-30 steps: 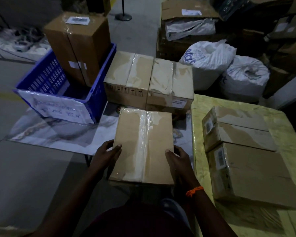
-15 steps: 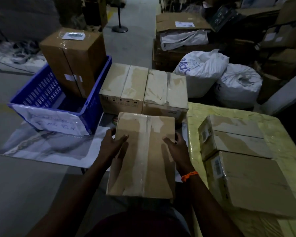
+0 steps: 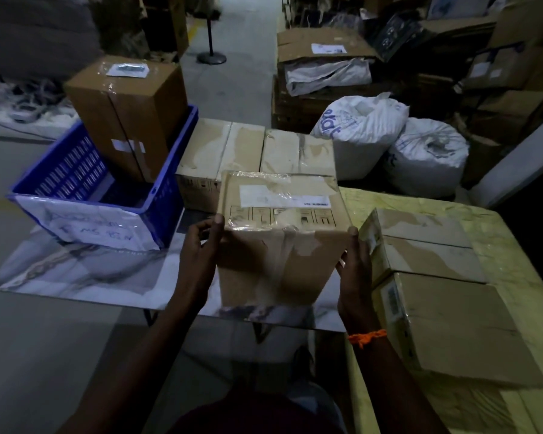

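One taped carton, in hand, tipped up above the near edge of the marble-patterned table, its labelled face uppermost; whether its lower edge rests on the tabletop cannot be told from here; left hand clasps its left side, fingers curled at the edge, thumb at the upper corner; right hand clasps the right side likewise, thumb pointing up along the corner; one orange thread at that wrist; two flat cartons just behind the held one, rear-left carton and rear-right carton, side by side and touching; one blue crate on the table's left part, a handwritten white sheet across its near wall, holding one tall brown box upright; one yellow-covered table to the right, bearing two more, farther carton and nearer carton, touching; two white sacks on the floor beyond, left sack and right sack.
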The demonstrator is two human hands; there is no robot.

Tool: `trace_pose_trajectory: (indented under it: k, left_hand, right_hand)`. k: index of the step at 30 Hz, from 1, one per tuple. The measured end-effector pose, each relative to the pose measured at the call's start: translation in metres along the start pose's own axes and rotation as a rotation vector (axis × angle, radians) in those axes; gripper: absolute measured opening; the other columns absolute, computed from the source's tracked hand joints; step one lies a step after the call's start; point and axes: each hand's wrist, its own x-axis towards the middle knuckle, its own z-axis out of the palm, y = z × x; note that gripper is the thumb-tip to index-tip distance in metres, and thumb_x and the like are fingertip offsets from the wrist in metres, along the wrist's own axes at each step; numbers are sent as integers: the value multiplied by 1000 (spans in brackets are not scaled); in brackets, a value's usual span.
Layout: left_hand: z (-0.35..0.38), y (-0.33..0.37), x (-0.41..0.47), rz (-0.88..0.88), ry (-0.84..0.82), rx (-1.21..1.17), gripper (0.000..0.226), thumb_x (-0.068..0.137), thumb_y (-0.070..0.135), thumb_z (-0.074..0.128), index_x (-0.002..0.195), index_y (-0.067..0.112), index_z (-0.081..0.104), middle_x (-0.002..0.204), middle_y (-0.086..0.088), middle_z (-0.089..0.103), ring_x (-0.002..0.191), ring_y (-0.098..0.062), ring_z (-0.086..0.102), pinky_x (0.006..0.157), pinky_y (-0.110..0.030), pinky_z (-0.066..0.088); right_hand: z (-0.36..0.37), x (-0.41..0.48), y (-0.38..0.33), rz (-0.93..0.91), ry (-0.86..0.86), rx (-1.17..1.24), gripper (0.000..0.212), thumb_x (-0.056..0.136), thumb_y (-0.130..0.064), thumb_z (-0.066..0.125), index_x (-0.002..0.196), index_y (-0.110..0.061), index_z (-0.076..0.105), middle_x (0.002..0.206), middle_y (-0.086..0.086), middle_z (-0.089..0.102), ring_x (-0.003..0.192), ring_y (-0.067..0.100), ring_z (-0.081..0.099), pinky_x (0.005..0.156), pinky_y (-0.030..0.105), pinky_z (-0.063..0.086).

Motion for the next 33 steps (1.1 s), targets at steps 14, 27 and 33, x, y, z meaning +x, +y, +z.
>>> trace_pose_trajectory:
  k: [14,27,33]
  left_hand:
    - [20,-19,-25,-10,-26,59,47,83,60,67,118,30,60,121,10,65,109,-3,62,97,-41,54]
    - [52,-19,-31,-28,-83,91,60,76,67,75,117,26,62,114,9,70,104,-5,67,84,-28,55]
    - [7,-9,-20,215,7,270,58,91,45,69,140,18,52,134,5,61,122,-11,60,92,-20,50]
  right_hand:
    - [-31,-15,14,5,77,-1,21,97,-45,65,109,-27,64,100,0,77,94,8,75,92,45,59]
    - [-61,9,15,-24,89,-113,49,82,-84,55,114,-49,67,123,0,72,134,28,57,103,52,53]
    - [-29,-9,-8,-131,10,-122,46,95,-69,51,122,-35,64,124,-3,68,114,9,66,90,34,60]
